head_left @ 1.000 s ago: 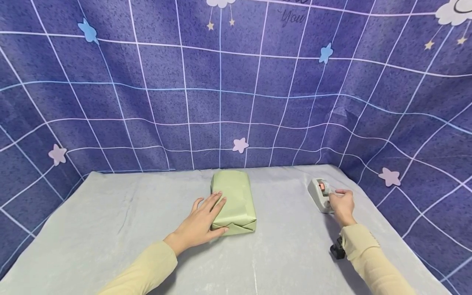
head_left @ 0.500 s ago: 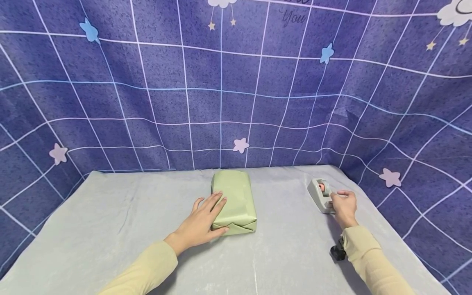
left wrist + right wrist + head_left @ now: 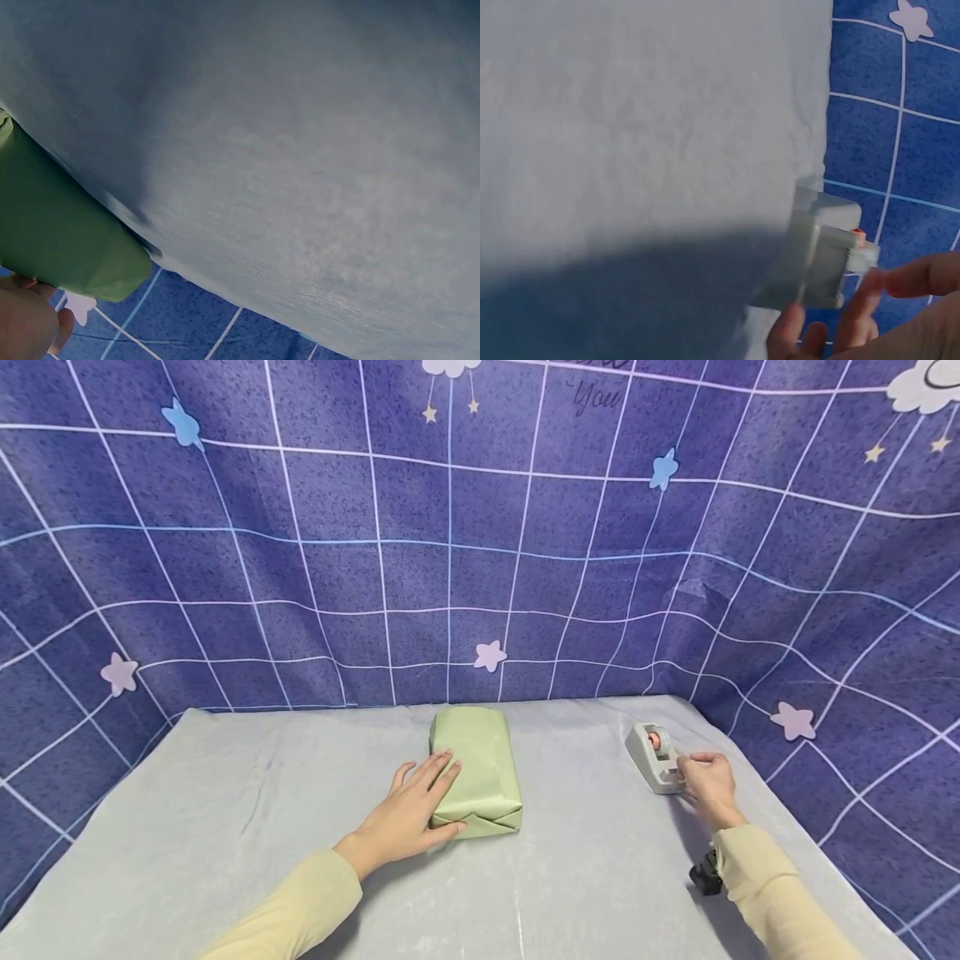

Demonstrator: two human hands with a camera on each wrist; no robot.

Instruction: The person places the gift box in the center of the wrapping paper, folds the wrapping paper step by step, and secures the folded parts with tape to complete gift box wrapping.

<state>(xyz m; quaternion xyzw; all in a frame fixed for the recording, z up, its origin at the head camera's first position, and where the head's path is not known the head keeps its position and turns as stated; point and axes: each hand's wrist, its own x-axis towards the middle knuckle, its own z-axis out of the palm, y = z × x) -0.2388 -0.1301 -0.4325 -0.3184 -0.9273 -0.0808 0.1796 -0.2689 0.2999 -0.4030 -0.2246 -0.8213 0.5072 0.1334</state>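
Note:
A box-shaped package in light green wrapping paper [image 3: 483,760] lies on the cloth-covered table, its folded end facing me. My left hand [image 3: 408,810] rests on its left side with fingers spread. In the left wrist view the package [image 3: 67,217] and part of that hand [image 3: 30,322] show at the lower left. To the right stands a pale grey tape dispenser [image 3: 645,756] with an orange-cored roll of tape [image 3: 660,742]. At its cutter end, my right hand [image 3: 708,785] pinches the clear tape between thumb and index finger; the strip itself is hard to see.
A light grey cloth [image 3: 585,868] covers the table. Behind and at the sides hangs a blue curtain [image 3: 420,568] with grid lines and stars. A black wrist camera [image 3: 707,872] sits under the right sleeve.
My right hand has drawn back slightly from the dispenser, toward the right and toward me. The left hand, package and dispenser have stayed in place.

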